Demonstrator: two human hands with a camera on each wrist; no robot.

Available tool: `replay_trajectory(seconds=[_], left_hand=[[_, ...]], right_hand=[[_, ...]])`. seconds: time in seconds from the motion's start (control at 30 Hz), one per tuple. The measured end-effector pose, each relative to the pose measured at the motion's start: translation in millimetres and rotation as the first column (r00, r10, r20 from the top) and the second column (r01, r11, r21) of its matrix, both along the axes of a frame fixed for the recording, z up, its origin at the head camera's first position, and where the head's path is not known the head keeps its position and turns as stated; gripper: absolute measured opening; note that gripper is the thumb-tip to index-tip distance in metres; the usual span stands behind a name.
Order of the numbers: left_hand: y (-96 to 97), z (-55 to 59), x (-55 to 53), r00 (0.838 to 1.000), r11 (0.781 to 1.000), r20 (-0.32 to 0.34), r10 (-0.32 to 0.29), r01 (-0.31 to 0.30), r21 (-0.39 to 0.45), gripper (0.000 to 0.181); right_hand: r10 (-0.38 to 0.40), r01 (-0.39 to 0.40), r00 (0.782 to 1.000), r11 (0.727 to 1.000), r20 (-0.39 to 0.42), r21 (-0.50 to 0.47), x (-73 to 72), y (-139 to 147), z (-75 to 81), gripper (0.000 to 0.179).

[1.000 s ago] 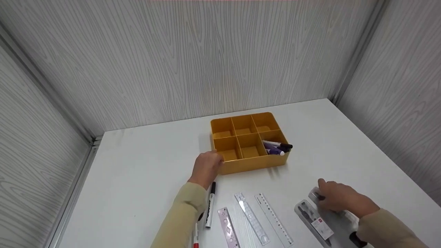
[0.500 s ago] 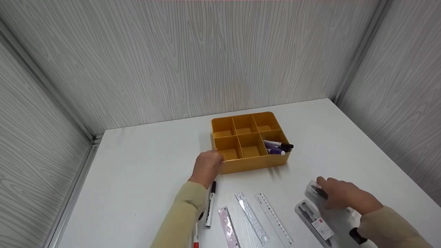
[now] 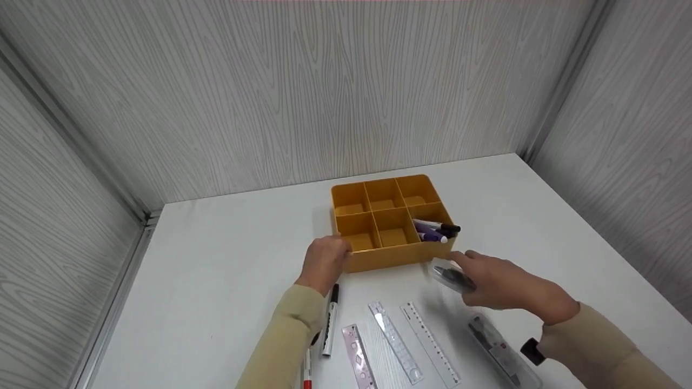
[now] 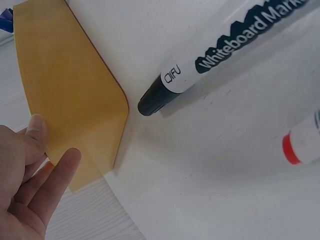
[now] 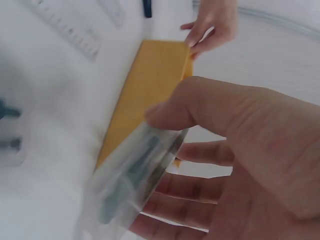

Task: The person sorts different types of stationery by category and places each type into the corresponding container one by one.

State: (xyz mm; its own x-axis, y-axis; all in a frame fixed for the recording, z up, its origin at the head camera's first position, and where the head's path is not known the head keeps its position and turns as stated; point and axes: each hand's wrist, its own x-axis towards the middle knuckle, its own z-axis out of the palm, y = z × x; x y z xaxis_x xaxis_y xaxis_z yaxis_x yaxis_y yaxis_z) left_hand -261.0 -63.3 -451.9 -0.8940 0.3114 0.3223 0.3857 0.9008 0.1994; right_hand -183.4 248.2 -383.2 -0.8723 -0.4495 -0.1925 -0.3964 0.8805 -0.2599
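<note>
Counting 2 clear cases here: 1 held case (image 3: pixel 453 276) that's hanging above the white worktop (image 3: pixel 216 281), and 1 other case (image 3: pixel 503 351) lying on it, near right. Also seeing 3 rulers lying near centre, i.e. a pink ruler (image 3: pixel 358 354), a middle clear ruler (image 3: pixel 394 341) and a right clear ruler (image 3: pixel 430 344). 2 loose markers are lying left of those: a black-capped marker (image 3: pixel 330 327) and a red-ended marker (image 3: pixel 307 370), w/ the L sleeve (image 3: pixel 286 335) partly covering that 2nd one. 1 yellow box (image 3: pixel 400 258) is sitting farther back, 6 compartments, its near right one holding some pens (image 3: pixel 432 233), at least 3, no exact count bc they're overlapping.

Held case is looking long, see-through, rounded at the end, w/ smth dark inside; it's tilting just beside the box's near right corner, can't tell if it's touching. R hand (image 3: pixel 497 283) is pinching it btwn thumb & fingers, L hand (image 3: pixel 323 262) is gripping the box's near left corner, so the hands are working apart.
</note>
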Motion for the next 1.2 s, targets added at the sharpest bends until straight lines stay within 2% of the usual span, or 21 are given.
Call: replay_trajectory(seconds=[0.13, 0.27, 0.33, 0.5, 0.6, 0.73, 0.87, 0.97, 1.1, 1.2], left_hand=[[0.3, -0.1, -0.1, 1.000, 1.000, -0.008, -0.003, 0.003, -0.001, 0.008], [-2.3, 0.5, 1.5, 1.000, 1.000, -0.005, 0.005, -0.005, 0.009, 0.008], [-4.4, 0.2, 2.4, 1.000, 1.000, -0.011, 0.013, -0.013, 0.009, 0.008], [-4.3, -0.9, 2.8, 1.000, 1.000, -0.029, 0.011, -0.011, -0.004, 0.007], [-2.9, -0.8, 3.2, 1.000, 1.000, -0.025, 0.000, 0.000, 0.002, 0.008], [-2.1, -0.9, 3.8, 0.999, 1.000, -0.032, -0.002, 0.002, 0.001, 0.009], [3.6, 0.6, 2.5, 0.999, 1.000, -0.040, -0.003, 0.002, -0.024, 0.009], [8.4, 3.1, -0.3, 0.998, 0.999, -0.065, -0.014, 0.011, -0.048, 0.008], [14.2, 6.1, -3.1, 0.998, 0.996, -0.059, -0.017, 0.012, -0.088, 0.008], [18.8, 9.1, -3.7, 0.999, 0.994, -0.033, -0.006, 0.003, -0.113, 0.011]], right_hand=[[0.063, -0.073, 0.993, 0.993, -0.103, -0.098, -6.5, -23.7, 3.8, 0.065], [0.120, -0.156, 0.964, 0.978, -0.238, -0.139, -17.2, -46.4, 2.0, 0.053], [0.120, -0.167, 0.954, 0.974, -0.276, -0.151, -23.5, -57.6, 0.6, 0.046], [0.017, -0.060, 0.978, 0.978, -0.209, -0.200, -36.0, -82.2, -2.5, 0.041], [-0.044, 0.000, 0.980, 0.976, -0.194, -0.219, -41.9, -95.0, -7.6, 0.038], [-0.072, 0.006, 0.963, 0.969, -0.260, -0.247, -49.8, -110.4, -19.1, 0.032], [-0.081, -0.013, 0.927, 0.969, -0.365, -0.248, -57.3, -117.3, -28.4, 0.025], [-0.103, 0.002, 0.906, 0.971, -0.412, -0.240, -61.9, -119.8, -32.0, 0.023], [-0.127, 0.028, 0.903, 0.971, -0.410, -0.238, -65.6, -121.1, -34.8, 0.024], [-0.128, 0.031, 0.914, 0.968, -0.384, -0.249, -67.8, -120.9, -34.2, 0.025]])
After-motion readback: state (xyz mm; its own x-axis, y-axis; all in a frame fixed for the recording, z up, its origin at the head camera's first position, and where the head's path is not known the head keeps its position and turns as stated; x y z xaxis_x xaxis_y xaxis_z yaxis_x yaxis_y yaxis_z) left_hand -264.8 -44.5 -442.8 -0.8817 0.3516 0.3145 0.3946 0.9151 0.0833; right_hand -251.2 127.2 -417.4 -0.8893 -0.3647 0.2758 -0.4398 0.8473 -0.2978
